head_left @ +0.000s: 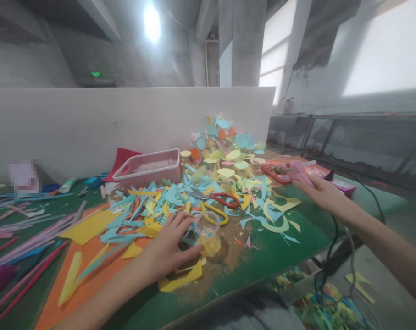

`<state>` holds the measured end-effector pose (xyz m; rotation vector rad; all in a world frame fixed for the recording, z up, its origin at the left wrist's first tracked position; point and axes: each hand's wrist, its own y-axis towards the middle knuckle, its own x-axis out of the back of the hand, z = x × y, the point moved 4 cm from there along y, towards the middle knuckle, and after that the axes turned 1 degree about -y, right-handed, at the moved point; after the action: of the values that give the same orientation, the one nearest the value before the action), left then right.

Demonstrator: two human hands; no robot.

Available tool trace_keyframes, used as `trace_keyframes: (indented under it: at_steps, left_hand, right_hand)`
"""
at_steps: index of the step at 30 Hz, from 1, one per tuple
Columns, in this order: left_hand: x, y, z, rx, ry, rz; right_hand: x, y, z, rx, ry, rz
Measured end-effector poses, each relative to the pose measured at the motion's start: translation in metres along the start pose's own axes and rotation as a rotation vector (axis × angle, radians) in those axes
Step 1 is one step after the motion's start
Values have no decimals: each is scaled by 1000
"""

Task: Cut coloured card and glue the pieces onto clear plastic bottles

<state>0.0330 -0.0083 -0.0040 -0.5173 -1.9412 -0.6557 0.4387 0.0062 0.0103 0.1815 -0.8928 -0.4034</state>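
At the table [280, 250], cup [208, 224] and glue gun [299, 172] are held by left hand [171, 239] and right hand [318, 190] respectively — fingers clamped on each.

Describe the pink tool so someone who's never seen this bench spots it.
On the green table, go to the red tray towards the right. At the tray's right end is the right hand, with the pink tool in it. Unlike the tray and the purple item nearby, it is pink and hand-held.

A white partition [91, 123] lines the far edge of the counter [283, 250], a pink tray [159, 178] (red paper [120, 162] behind it) just before it; paper scraps [331, 311] lie below the near edge.
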Motion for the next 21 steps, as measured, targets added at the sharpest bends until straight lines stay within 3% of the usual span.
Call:
trace_keyframes:
  at_steps: [4,9,16,21]
  left_hand:
    - [-2,0,3,-7,11,0]
    - [-5,-2,6,-39,-4,-27]
    - [-7,-1,7,-45,5,-24]
    - [-3,0,1,-39,-11,-21]
  right_hand:
    - [-4,-10,6,-145,260,82]
    - [-12,-39,47,-68,452,287]
    - [-28,-79,80,22,375,572]
    - [-34,-91,82,68,256,615]
